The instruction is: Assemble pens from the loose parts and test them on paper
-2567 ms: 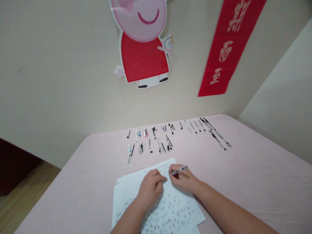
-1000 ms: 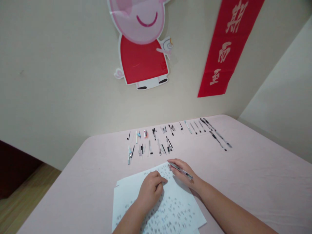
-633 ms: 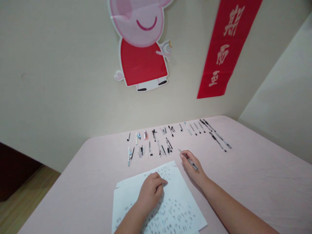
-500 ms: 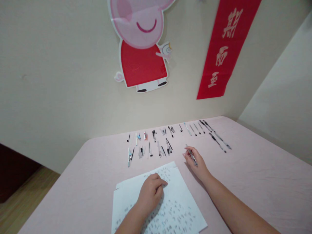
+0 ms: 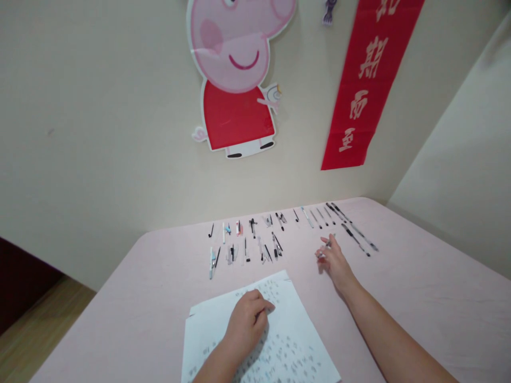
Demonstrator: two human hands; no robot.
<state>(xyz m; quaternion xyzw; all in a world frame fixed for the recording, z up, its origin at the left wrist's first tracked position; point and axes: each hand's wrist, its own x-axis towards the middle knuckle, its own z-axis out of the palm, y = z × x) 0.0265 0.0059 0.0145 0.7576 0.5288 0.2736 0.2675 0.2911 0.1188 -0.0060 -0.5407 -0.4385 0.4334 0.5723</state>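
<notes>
Resting left hand [image 5: 248, 320]: fingers curled together on white handwritten paper [image 5: 296, 320].
Right hand [image 5: 335, 264]: fingers clamping slim clear pen [image 5: 328, 244].
Pink round-cornered counter [image 5: 423, 287]: spreads beyond paper's right edge.

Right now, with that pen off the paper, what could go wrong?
1. The pen sits among partly spread fingers of the right hand, so it might slip.
2. That hand is close to the black pen lying beyond it and might nudge it out of place.
3. The left hand rests on the written paper; sliding it could shift the sheet, or smudge ink if wet, which I can't tell.
</notes>
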